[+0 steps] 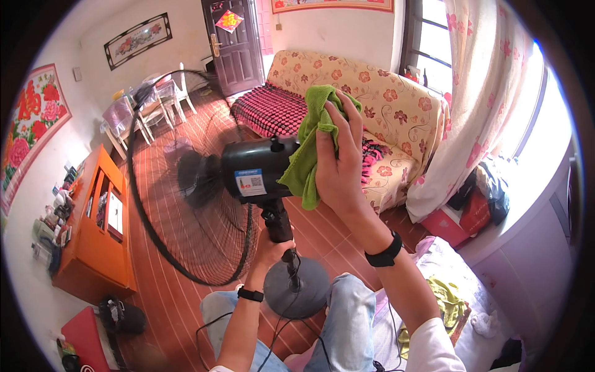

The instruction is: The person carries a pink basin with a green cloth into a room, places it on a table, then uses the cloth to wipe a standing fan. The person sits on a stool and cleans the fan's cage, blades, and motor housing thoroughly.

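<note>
A black pedestal fan stands before me, its round wire guard [195,223] turned to the left. My right hand [341,162] presses a green cloth [309,162] against the rear end of the black motor housing [260,158]. A label with a printed code [251,182] is stuck on the housing's side. Below the housing, my left hand [269,251] is wrapped around the fan's pole [277,228]. The round base [297,290] rests on the floor between my knees. Power cord [279,325] hangs down past my legs.
A sofa with a flowered cover [399,107] stands beyond the fan. On the left is an orange wooden cabinet [102,255] with several small things on top. At right, a bed or seat [432,255] holds a yellow-green cloth [446,297]. Farther back are white chairs [153,114].
</note>
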`<action>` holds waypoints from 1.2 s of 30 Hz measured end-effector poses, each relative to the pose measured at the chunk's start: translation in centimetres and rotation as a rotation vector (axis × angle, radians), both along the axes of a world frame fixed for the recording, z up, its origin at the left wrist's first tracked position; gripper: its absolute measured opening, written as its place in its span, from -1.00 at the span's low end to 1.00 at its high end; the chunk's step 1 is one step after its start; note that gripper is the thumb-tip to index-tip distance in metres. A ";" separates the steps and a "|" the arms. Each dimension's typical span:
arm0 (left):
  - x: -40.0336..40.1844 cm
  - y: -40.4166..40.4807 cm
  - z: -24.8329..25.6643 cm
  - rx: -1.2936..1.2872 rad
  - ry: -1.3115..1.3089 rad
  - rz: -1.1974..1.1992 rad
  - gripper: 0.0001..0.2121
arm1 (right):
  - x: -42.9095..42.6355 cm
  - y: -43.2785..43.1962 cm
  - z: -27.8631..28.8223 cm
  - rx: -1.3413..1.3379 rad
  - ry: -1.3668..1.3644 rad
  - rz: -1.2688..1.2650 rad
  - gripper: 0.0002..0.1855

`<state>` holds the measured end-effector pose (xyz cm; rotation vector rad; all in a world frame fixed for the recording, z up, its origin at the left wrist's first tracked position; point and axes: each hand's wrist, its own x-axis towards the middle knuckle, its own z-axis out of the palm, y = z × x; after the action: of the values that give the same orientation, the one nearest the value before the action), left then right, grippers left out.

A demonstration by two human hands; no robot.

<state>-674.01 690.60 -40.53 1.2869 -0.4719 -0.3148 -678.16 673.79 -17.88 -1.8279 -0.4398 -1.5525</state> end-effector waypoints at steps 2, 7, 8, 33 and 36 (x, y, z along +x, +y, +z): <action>0.1 0.6 0.6 0.080 -0.041 -0.036 -0.58 | -0.7 0.5 0.8 -0.093 0.038 -0.004 -0.58; -0.3 2.3 1.9 0.128 0.010 -0.081 -0.59 | -2.2 2.9 0.0 -0.243 0.275 -0.039 -0.55; -0.2 2.5 1.8 0.132 -0.007 -0.071 -0.59 | -2.3 3.7 -0.6 -0.122 0.321 0.082 -0.50; -0.4 2.0 0.1 0.058 -0.014 -0.075 -0.49 | 0.9 0.5 1.2 0.226 0.638 0.615 -0.75; 0.1 2.7 -0.4 0.085 -0.048 -0.095 -0.49 | 1.9 0.3 1.9 0.150 0.721 0.460 -0.75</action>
<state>-673.96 693.30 -40.97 1.3593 -0.5663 -0.3878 -676.22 674.10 -16.02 -1.8521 -0.3468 -0.5476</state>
